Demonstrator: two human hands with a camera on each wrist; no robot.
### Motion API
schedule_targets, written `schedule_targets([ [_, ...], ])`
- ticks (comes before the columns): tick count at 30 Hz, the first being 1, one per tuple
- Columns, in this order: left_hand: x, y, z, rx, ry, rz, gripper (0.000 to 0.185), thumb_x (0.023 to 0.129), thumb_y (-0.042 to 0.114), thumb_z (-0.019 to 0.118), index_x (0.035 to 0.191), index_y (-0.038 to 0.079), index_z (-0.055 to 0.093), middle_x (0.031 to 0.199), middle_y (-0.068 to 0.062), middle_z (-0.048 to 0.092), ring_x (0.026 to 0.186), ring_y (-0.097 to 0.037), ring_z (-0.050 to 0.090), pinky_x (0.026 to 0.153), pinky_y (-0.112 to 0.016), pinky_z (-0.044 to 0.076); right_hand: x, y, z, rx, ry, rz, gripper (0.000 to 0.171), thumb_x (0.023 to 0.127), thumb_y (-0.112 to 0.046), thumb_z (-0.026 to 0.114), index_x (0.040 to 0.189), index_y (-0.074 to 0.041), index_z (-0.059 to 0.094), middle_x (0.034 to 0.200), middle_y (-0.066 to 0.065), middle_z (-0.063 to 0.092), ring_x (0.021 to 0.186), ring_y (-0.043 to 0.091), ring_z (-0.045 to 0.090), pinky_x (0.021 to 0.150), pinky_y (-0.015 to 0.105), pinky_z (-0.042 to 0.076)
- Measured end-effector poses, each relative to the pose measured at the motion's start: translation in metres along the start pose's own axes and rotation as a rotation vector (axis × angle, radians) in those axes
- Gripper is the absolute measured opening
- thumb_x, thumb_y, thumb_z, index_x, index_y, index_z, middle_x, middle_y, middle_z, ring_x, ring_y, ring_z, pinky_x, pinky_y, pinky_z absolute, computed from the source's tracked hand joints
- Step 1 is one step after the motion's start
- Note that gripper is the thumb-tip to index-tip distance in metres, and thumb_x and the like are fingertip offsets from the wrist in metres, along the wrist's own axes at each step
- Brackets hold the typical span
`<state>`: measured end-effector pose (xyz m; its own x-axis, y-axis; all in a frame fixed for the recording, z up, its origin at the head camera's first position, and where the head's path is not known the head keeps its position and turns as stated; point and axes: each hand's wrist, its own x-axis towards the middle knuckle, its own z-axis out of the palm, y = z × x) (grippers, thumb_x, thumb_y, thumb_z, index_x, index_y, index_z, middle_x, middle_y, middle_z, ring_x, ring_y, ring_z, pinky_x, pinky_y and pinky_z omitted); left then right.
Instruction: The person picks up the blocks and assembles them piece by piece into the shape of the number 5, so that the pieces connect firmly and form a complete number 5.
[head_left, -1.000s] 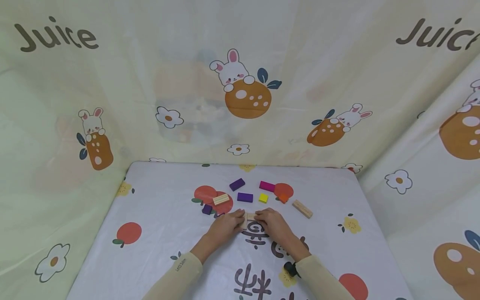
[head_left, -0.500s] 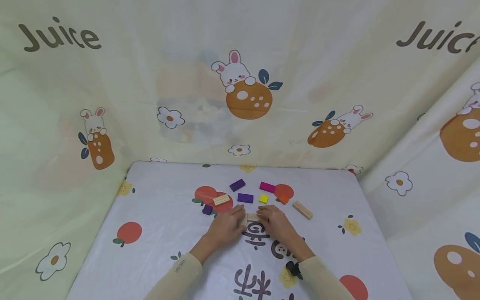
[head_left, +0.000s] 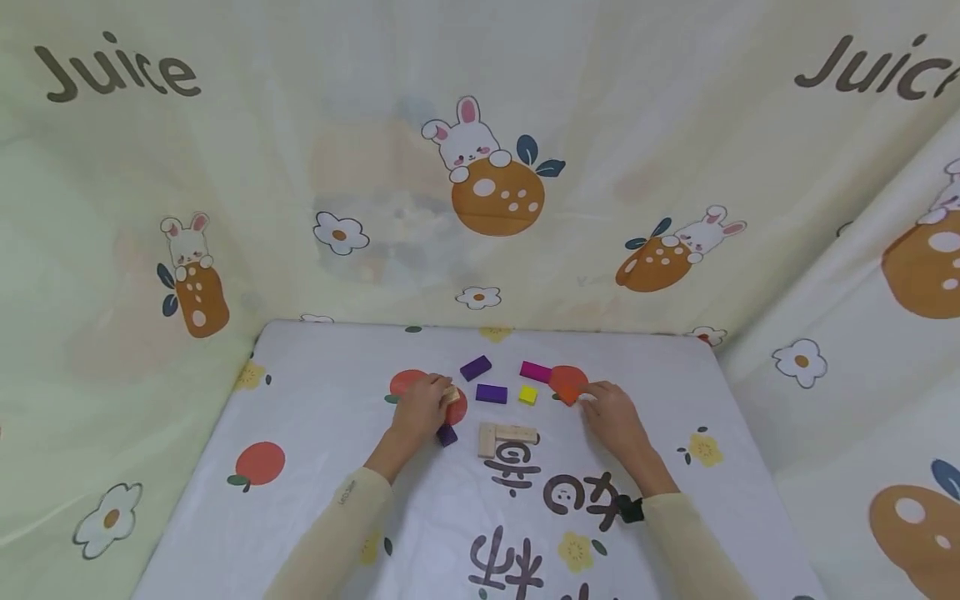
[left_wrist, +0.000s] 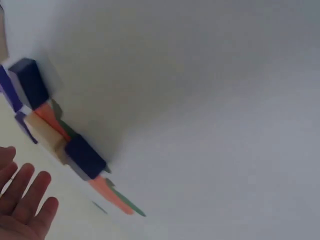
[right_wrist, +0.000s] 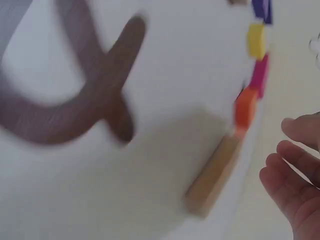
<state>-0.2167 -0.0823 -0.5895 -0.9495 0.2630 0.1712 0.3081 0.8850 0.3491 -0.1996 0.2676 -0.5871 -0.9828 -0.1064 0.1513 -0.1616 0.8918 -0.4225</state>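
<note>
Two plain wooden blocks, one upright in the picture [head_left: 487, 440] and one crosswise [head_left: 517, 433], lie together as a corner shape on the table. My left hand [head_left: 416, 412] reaches over a striped plain wooden block [head_left: 452, 395], partly hiding it; in the left wrist view its fingers are spread, apart from the wooden block [left_wrist: 46, 132]. A purple block [head_left: 447, 435] shows beside that wrist. My right hand [head_left: 617, 421] is near the orange block [head_left: 568, 397]. In the right wrist view, its loosely bent fingers hold nothing near a long wooden block [right_wrist: 215, 175], which the hand hides in the head view.
Beyond the corner shape lie two purple blocks, one tilted [head_left: 476, 368] and one level [head_left: 491, 394], a yellow block [head_left: 528, 395] and a magenta block [head_left: 536, 372]. A printed cloth covers the table [head_left: 315, 500]. A printed curtain [head_left: 375, 150] hangs behind it.
Both hands have let go of the two wooden blocks in the middle and moved apart: the left to the striped block, the right toward the orange and long wooden blocks.
</note>
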Motion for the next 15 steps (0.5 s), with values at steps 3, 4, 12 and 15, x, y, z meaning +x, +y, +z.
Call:
schedule_targets([
  [3, 0.006, -0.005, 0.004, 0.001, -0.046, -0.012, 0.027, 0.097, 0.007, 0.074, 0.124, 0.004, 0.077, 0.123, -0.013, 0.078, 0.114, -0.031, 0.075, 0.100, -0.044, 0.063, -0.006, 0.019, -0.002, -0.009, -0.022, 0.069, 0.029, 0.101, -0.010, 0.070, 0.124, 0.007, 0.072, 0.123, 0.027, 0.073, 0.121, 0.047, 0.066, 0.107, 0.062, 0.055],
  [4, 0.008, -0.006, 0.006, 0.001, -0.059, -0.015, 0.025, 0.097, 0.007, 0.074, 0.122, 0.004, 0.078, 0.121, -0.013, 0.079, 0.112, -0.030, 0.076, 0.099, -0.043, 0.064, -0.008, 0.024, -0.001, -0.014, -0.033, 0.091, 0.030, 0.101, -0.012, 0.070, 0.124, 0.008, 0.072, 0.122, 0.027, 0.073, 0.120, 0.047, 0.066, 0.107, 0.062, 0.055],
  [12, 0.018, -0.007, 0.009, 0.005, -0.136, -0.026, 0.008, 0.098, 0.011, 0.075, 0.099, 0.007, 0.081, 0.086, -0.004, 0.076, 0.073, -0.014, 0.059, 0.072, -0.027, 0.057, -0.015, 0.042, 0.006, 0.008, -0.080, 0.201, 0.037, 0.105, -0.023, 0.067, 0.126, 0.008, 0.071, 0.115, 0.025, 0.072, 0.105, 0.039, 0.066, 0.098, 0.056, 0.059],
  [15, 0.018, -0.007, 0.008, 0.015, -0.140, -0.007, 0.013, 0.098, 0.011, 0.074, 0.087, 0.009, 0.079, 0.073, -0.001, 0.066, 0.068, -0.013, 0.050, 0.065, -0.025, 0.048, -0.016, 0.040, 0.008, 0.018, -0.075, 0.209, 0.040, 0.106, -0.027, 0.066, 0.125, 0.007, 0.071, 0.110, 0.021, 0.071, 0.096, 0.032, 0.063, 0.090, 0.052, 0.059],
])
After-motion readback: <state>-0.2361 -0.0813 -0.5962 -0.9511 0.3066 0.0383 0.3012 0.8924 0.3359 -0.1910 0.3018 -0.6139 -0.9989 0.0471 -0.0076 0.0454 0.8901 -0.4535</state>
